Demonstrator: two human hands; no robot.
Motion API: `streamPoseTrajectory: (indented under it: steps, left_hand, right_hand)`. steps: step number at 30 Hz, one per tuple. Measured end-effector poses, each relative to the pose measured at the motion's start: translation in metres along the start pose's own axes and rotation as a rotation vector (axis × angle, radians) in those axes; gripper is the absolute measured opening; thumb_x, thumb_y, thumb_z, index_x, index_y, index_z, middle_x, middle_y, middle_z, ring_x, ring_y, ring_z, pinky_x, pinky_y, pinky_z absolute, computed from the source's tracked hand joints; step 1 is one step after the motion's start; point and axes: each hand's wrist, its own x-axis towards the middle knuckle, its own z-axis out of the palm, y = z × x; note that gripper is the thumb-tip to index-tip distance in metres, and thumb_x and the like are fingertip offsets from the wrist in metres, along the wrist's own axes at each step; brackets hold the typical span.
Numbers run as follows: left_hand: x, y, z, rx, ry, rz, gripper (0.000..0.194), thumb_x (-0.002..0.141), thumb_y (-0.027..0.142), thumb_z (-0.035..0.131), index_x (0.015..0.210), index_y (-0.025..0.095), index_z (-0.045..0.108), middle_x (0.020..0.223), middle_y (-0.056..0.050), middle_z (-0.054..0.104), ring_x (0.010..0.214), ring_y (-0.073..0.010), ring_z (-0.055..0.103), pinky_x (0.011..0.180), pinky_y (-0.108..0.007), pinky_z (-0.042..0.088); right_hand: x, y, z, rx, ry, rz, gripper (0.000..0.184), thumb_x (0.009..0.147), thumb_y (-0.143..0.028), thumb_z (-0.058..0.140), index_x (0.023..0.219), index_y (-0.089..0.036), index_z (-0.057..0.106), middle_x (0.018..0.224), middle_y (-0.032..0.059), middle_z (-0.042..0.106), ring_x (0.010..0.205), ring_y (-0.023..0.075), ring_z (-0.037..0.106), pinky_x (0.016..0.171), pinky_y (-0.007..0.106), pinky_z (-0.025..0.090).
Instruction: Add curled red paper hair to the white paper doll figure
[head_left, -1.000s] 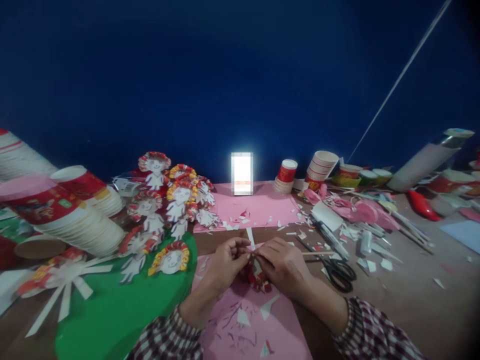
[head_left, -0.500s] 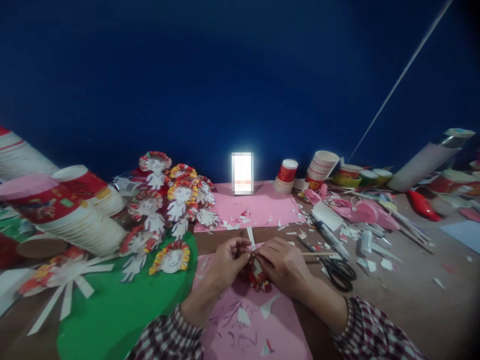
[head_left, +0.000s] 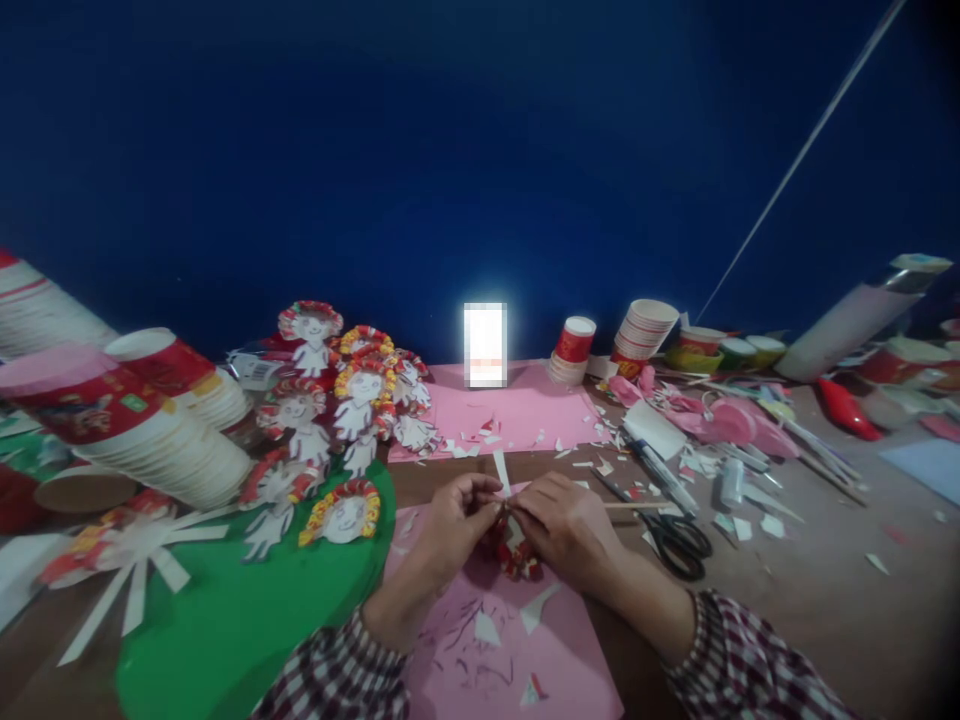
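My left hand (head_left: 457, 520) and my right hand (head_left: 566, 525) meet over a pink sheet (head_left: 465, 660), fingertips pinched close together. Both grip a paper-cup cutout (head_left: 517, 562) with red curled edges, its middle largely covered by my fingers. One white paper strip (head_left: 500, 470) of it sticks up between my hands. A thin wooden stick (head_left: 634, 506) reaches out to the right beside my right hand. Just beyond lie black-handled scissors (head_left: 679, 545), resting on the table. Paper scraps (head_left: 540, 608) are scattered on the pink sheet below my hands.
Finished-looking paper dolls (head_left: 364, 390) with curled red and yellow rims cluster at left on green card (head_left: 217, 620). Stacked paper cups (head_left: 157, 430) lean at far left. A glowing, pixelated upright rectangle (head_left: 485, 345) stands at the back. Markers (head_left: 664, 478) and a glue bottle (head_left: 733, 484) lie right.
Almost nothing differs. Both hands keep their pinch on the cutout in the same place; the whole view has shifted very slightly.
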Motion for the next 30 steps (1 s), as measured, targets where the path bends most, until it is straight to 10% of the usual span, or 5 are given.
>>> streamPoseTrajectory:
  steps: [30]
  left_hand:
    - [-0.0024, 0.0091, 0.0048, -0.102, 0.076, -0.029, 0.029, 0.068, 0.024, 0.064, 0.094, 0.012, 0.058, 0.074, -0.001, 0.057, 0.057, -0.0080, 0.049, 0.051, -0.019, 0.038]
  right_hand:
    - [-0.0022, 0.0009, -0.0011, 0.018, -0.075, 0.138, 0.014, 0.089, -0.029, 0.049, 0.094, -0.019, 0.057, 0.080, 0.0044, 0.062, 0.079, 0.0170, 0.056, 0.071, 0.026, 0.038]
